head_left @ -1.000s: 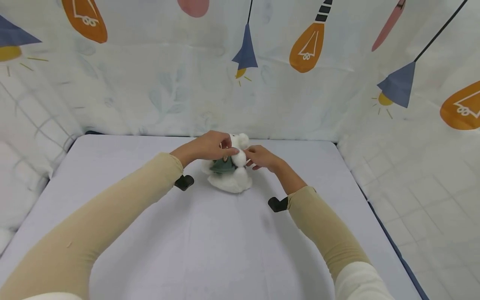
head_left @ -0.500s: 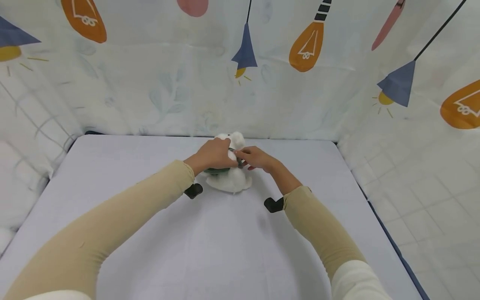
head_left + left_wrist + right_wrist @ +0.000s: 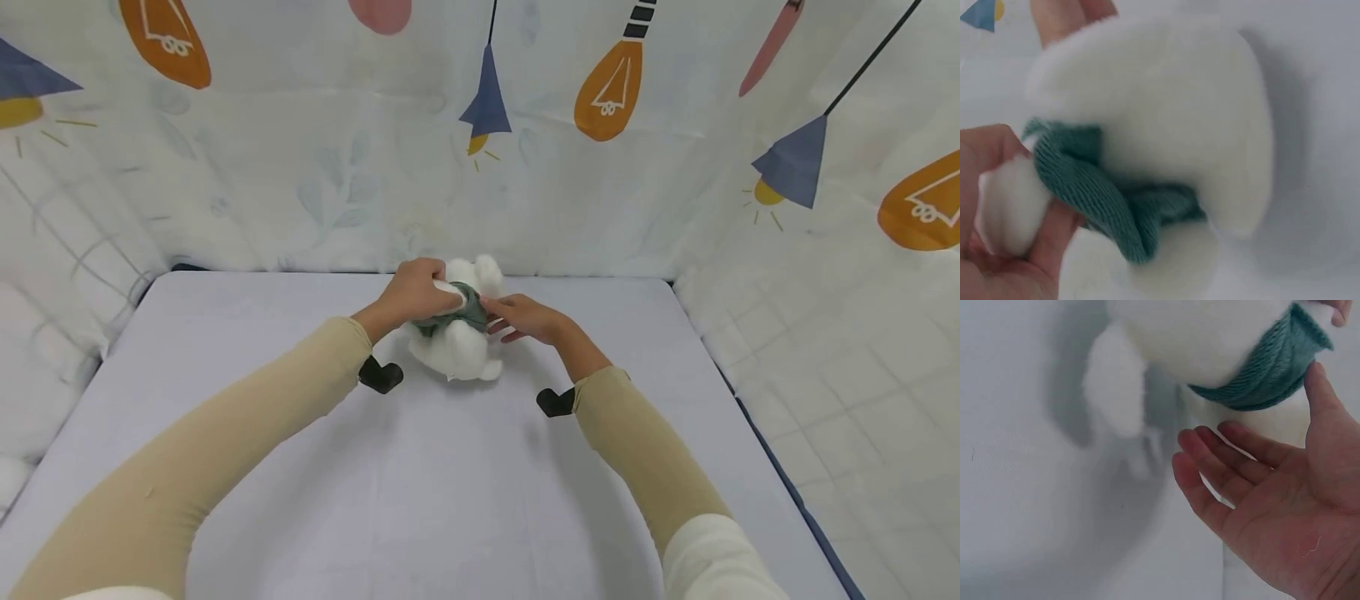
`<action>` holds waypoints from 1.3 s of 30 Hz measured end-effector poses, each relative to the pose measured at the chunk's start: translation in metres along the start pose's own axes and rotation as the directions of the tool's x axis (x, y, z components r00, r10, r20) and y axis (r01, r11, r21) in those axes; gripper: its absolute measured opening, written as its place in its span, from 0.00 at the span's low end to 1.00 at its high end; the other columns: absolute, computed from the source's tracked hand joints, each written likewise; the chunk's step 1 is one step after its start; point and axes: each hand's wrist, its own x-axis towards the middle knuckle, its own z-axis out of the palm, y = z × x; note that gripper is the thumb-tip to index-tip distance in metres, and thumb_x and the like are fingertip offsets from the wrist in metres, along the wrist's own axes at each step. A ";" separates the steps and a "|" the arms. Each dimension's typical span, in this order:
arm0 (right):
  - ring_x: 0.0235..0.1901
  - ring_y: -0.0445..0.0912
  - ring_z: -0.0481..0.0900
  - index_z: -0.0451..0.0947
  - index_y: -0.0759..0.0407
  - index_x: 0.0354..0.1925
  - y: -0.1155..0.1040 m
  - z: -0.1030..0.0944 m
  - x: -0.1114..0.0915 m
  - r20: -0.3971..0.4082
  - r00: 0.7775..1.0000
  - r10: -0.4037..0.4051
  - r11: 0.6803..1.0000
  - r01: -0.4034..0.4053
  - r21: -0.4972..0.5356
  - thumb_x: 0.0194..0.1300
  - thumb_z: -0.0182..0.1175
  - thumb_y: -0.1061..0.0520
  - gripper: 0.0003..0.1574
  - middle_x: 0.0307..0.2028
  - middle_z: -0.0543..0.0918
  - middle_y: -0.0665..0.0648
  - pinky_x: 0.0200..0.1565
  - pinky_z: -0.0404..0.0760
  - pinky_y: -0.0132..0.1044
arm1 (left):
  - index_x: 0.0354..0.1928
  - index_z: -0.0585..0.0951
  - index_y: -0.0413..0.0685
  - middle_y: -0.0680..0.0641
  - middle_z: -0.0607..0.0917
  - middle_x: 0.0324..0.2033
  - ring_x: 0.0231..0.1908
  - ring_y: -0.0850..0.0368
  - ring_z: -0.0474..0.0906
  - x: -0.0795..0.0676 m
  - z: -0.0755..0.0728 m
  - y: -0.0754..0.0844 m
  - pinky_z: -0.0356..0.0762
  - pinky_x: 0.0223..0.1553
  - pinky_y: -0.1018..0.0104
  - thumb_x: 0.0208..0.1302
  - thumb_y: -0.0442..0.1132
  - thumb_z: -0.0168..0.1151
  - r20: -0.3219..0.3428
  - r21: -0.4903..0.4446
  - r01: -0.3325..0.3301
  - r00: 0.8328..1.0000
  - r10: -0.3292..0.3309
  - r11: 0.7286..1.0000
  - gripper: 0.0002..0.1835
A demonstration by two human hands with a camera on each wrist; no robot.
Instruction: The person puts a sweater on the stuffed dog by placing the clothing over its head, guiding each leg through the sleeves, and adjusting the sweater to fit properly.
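Note:
A white plush toy (image 3: 457,354) in a green knitted garment (image 3: 471,310) is at the far middle of the table. My left hand (image 3: 412,292) grips one of its stubby white limbs (image 3: 1015,206), with the thumb on one side and fingers on the other. In the left wrist view the green knit (image 3: 1085,175) is bunched around the white body (image 3: 1172,106). My right hand (image 3: 525,317) is at the toy's right side. Its thumb tip is at the edge of the green knit (image 3: 1272,369), while the other fingers (image 3: 1210,462) spread loosely below, holding nothing.
The toy is on a white-covered table (image 3: 450,500). A printed white curtain (image 3: 337,167) with lamp and bulb pictures stands behind and along both sides. Black wrist mounts (image 3: 381,375) jut below the sleeves.
The toy has turned and tilted between the hands, so more of the green garment faces the camera. My left hand has shifted to a white limb; the right fingers have opened from the knit.

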 end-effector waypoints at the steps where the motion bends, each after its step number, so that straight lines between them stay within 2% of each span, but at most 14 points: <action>1: 0.64 0.52 0.71 0.64 0.56 0.68 0.002 -0.002 0.000 0.015 1.000 -0.012 1.000 0.011 0.021 0.72 0.43 0.32 0.40 0.65 0.71 0.56 0.59 0.76 0.48 | 0.21 0.64 0.49 0.53 0.63 0.18 0.22 0.57 0.61 0.000 -0.001 -0.001 0.62 0.24 0.66 0.52 0.42 0.62 -0.011 -0.059 0.010 1.000 -0.010 0.998 0.15; 3: 0.66 0.53 0.68 0.59 0.57 0.71 0.007 -0.005 0.000 0.046 0.998 -0.043 0.996 0.039 0.081 0.73 0.41 0.33 0.41 0.68 0.68 0.56 0.62 0.74 0.49 | 0.20 0.64 0.50 0.53 0.63 0.17 0.22 0.57 0.60 0.000 -0.003 -0.003 0.62 0.24 0.66 0.52 0.41 0.61 -0.013 -0.161 0.025 1.000 -0.028 0.987 0.15; 6: 0.69 0.54 0.65 0.52 0.58 0.73 0.011 -0.007 -0.001 0.076 0.992 -0.104 0.977 0.087 0.194 0.75 0.39 0.36 0.40 0.70 0.64 0.58 0.65 0.69 0.51 | 0.23 0.65 0.50 0.52 0.66 0.21 0.26 0.55 0.63 0.001 -0.006 -0.004 0.64 0.27 0.65 0.54 0.40 0.60 0.017 -0.218 0.032 0.999 -0.029 0.975 0.12; 9: 0.69 0.54 0.64 0.50 0.57 0.73 0.010 -0.005 0.000 0.055 0.987 -0.153 0.948 0.131 0.290 0.75 0.45 0.41 0.38 0.70 0.64 0.59 0.67 0.66 0.53 | 0.29 0.68 0.49 0.49 0.72 0.30 0.32 0.53 0.67 0.002 -0.008 -0.003 0.68 0.31 0.63 0.56 0.42 0.60 0.063 -0.205 0.042 0.998 -0.030 0.978 0.10; 12: 0.67 0.54 0.67 0.53 0.54 0.71 0.008 0.002 0.002 -0.021 0.989 -0.146 0.931 0.145 0.336 0.70 0.53 0.45 0.39 0.67 0.66 0.58 0.66 0.67 0.53 | 0.35 0.70 0.48 0.47 0.74 0.38 0.38 0.51 0.70 0.003 -0.010 -0.002 0.70 0.35 0.60 0.58 0.43 0.61 0.113 -0.169 0.055 0.993 -0.036 0.984 0.11; 14: 0.65 0.52 0.68 0.55 0.52 0.69 0.006 0.006 0.004 -0.111 0.989 -0.103 0.942 0.133 0.310 0.65 0.58 0.44 0.40 0.66 0.68 0.56 0.65 0.69 0.52 | 0.39 0.70 0.47 0.46 0.75 0.43 0.41 0.50 0.71 0.004 -0.010 -0.004 0.71 0.38 0.59 0.60 0.44 0.62 0.131 -0.112 0.022 0.991 -0.008 0.994 0.13; 16: 0.64 0.52 0.69 0.55 0.52 0.69 0.004 0.010 0.005 -0.223 0.972 -0.075 0.958 0.132 0.254 0.61 0.63 0.44 0.44 0.65 0.68 0.55 0.64 0.68 0.52 | 0.43 0.71 0.45 0.44 0.76 0.46 0.44 0.49 0.72 0.004 -0.009 -0.005 0.73 0.42 0.57 0.61 0.43 0.62 0.130 -0.007 -0.052 0.990 0.053 0.999 0.14; 19: 0.62 0.51 0.68 0.54 0.53 0.68 0.001 0.015 0.008 -0.397 0.916 -0.054 0.992 0.094 0.080 0.56 0.68 0.41 0.51 0.64 0.68 0.56 0.63 0.69 0.50 | 0.46 0.72 0.43 0.42 0.77 0.49 0.46 0.48 0.74 0.003 -0.007 -0.006 0.74 0.47 0.54 0.62 0.41 0.62 0.135 0.191 -0.185 0.978 0.161 0.964 0.15; 22: 0.61 0.52 0.69 0.54 0.58 0.67 -0.005 0.022 0.009 -0.505 0.860 -0.078 0.995 0.040 -0.086 0.52 0.71 0.39 0.56 0.62 0.69 0.59 0.63 0.69 0.49 | 0.46 0.74 0.42 0.42 0.78 0.46 0.44 0.49 0.75 0.001 -0.004 -0.005 0.74 0.47 0.54 0.61 0.40 0.63 0.175 0.280 -0.265 0.959 0.222 0.923 0.14; 24: 0.60 0.52 0.70 0.54 0.60 0.66 -0.009 0.027 0.009 -0.516 0.850 -0.107 0.986 0.025 -0.163 0.52 0.71 0.37 0.55 0.61 0.70 0.60 0.61 0.71 0.47 | 0.44 0.75 0.43 0.43 0.79 0.44 0.42 0.50 0.75 0.001 -0.002 -0.005 0.74 0.46 0.56 0.61 0.39 0.64 0.213 0.265 -0.289 0.948 0.237 0.920 0.13; 27: 0.55 0.52 0.72 0.57 0.61 0.63 -0.018 0.034 0.005 -0.469 0.869 -0.156 0.975 0.059 -0.214 0.56 0.69 0.39 0.49 0.58 0.72 0.61 0.55 0.74 0.46 | 0.43 0.75 0.42 0.44 0.80 0.40 0.38 0.51 0.74 0.003 -0.001 -0.007 0.73 0.42 0.57 0.60 0.39 0.65 0.253 0.261 -0.305 0.937 0.240 0.916 0.13; 31: 0.51 0.52 0.75 0.61 0.60 0.58 -0.026 0.039 -0.002 -0.405 0.890 -0.210 0.964 0.120 -0.236 0.61 0.67 0.48 0.36 0.53 0.75 0.61 0.47 0.77 0.42 | 0.45 0.73 0.40 0.43 0.79 0.41 0.39 0.51 0.73 0.003 -0.004 -0.016 0.72 0.43 0.56 0.60 0.41 0.67 0.267 0.316 -0.266 0.946 0.184 0.911 0.17; 35: 0.49 0.51 0.80 0.68 0.60 0.49 -0.029 0.039 -0.007 -0.388 0.889 -0.242 0.954 0.145 -0.264 0.63 0.65 0.54 0.22 0.48 0.78 0.59 0.45 0.80 0.37 | 0.48 0.72 0.39 0.41 0.79 0.45 0.43 0.49 0.74 0.005 -0.008 -0.024 0.73 0.48 0.54 0.61 0.41 0.66 0.257 0.346 -0.224 0.957 0.137 0.911 0.19; 39: 0.43 0.49 0.81 0.75 0.60 0.38 -0.028 0.038 -0.009 -0.368 0.884 -0.288 0.929 0.166 -0.330 0.63 0.64 0.58 0.08 0.40 0.81 0.58 0.40 0.79 0.34 | 0.47 0.74 0.41 0.43 0.80 0.44 0.43 0.50 0.75 0.004 -0.007 -0.026 0.75 0.46 0.55 0.60 0.42 0.66 0.219 0.376 -0.213 0.966 0.137 0.902 0.18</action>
